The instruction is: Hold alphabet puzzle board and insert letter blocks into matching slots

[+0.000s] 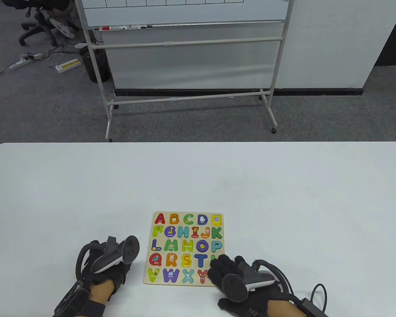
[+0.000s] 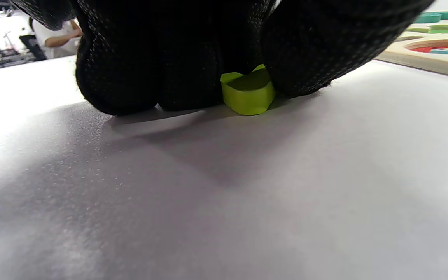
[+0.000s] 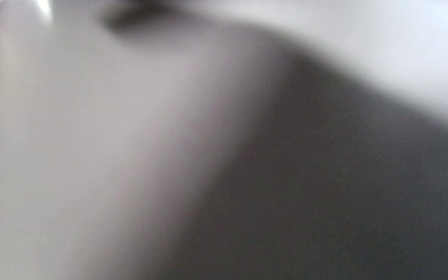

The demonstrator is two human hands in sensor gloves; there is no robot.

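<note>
The wooden alphabet puzzle board (image 1: pixel 184 214) lies flat on the white table, with coloured letters in most of its slots. My left hand (image 1: pixel 123 269) is on the table just left of the board. In the left wrist view its fingertips (image 2: pixel 177 77) pinch a lime green letter block (image 2: pixel 249 93) that sits on the table top. The board's edge (image 2: pixel 422 58) shows at the upper right of that view. My right hand (image 1: pixel 217 269) rests on the board's near right corner and covers the slots there. The right wrist view is a blur.
The white table (image 1: pixel 198 178) stretches wide beyond the board. A cable (image 1: pixel 316 294) trails from my right wrist at the near right edge. A whiteboard stand (image 1: pixel 184 66) is on the floor behind the table.
</note>
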